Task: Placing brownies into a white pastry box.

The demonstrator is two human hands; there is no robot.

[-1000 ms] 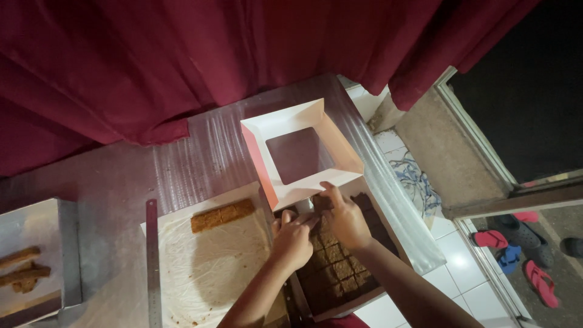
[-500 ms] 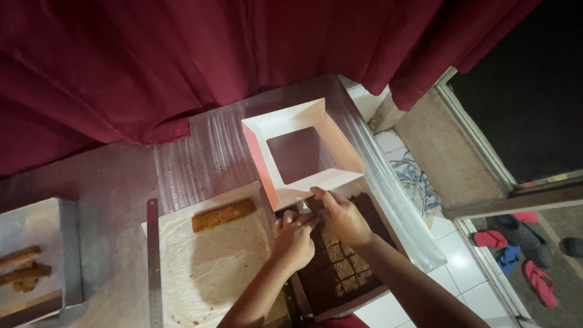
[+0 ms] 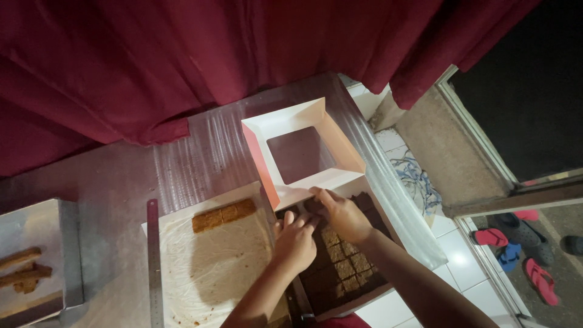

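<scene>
A white cardboard box [image 3: 388, 234] holds several square brown cake pieces [image 3: 347, 262]. Its windowed lid [image 3: 285, 126] stands open behind it. Both hands are over the far left corner of the box, side by side and touching. My left hand [image 3: 296, 241] lies with its fingers spread on the pieces there. My right hand [image 3: 343, 214] reaches to the far edge under the lid, fingertips closed on a dark cake piece [image 3: 313, 207]. The hands hide the pieces beneath them.
Left of the box lies baking paper [image 3: 206, 267] with one long brown cake strip [image 3: 223, 215]. A metal ruler [image 3: 153, 261] lies along its left side. A metal tray [image 3: 57, 255] with a few strips sits at far left. Dark red curtain [image 3: 182, 54] hangs behind; sandals [image 3: 537, 276] lie on the floor at right.
Both hands have shifted slightly toward the far left corner of the box, lower onto the pieces. The box, lid, paper and tray have stayed where they were.
</scene>
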